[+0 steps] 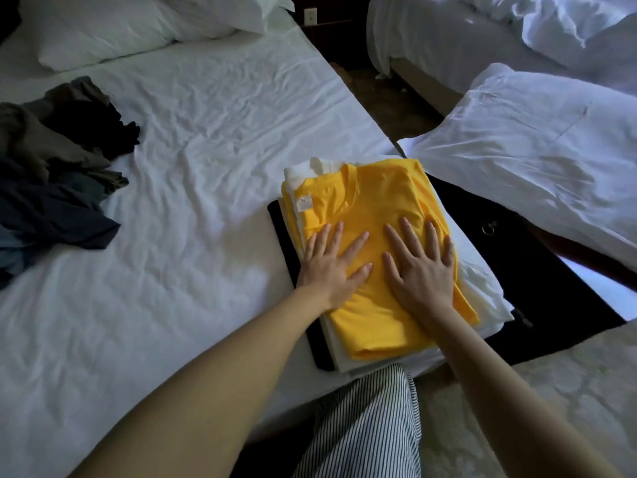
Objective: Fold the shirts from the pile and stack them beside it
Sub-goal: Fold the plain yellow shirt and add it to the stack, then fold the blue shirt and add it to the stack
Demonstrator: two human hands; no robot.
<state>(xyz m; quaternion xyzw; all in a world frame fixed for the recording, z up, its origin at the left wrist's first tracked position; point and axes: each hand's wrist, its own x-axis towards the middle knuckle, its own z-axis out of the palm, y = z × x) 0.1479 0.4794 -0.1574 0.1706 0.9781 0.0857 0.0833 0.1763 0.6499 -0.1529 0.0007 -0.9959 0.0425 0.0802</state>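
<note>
- The step in hand looks like the last of one fold: the yellow shirt (375, 215) lies folded on top of the stack (331, 343), which sits at the near right edge of the bed (213, 139).
- The left hand (332, 267) and right hand (418, 270) both lie flat on the shirt, fingers spread, palms down, gripping nothing; they seem to be pressing it smooth.
- White folded shirts and a black one show beneath the yellow.
- The pile (51, 167) of dark unfolded shirts lies well apart at the bed's left.
- The next move probably calls for lifting both hands off and reaching left to take one shirt from the pile.
</note>
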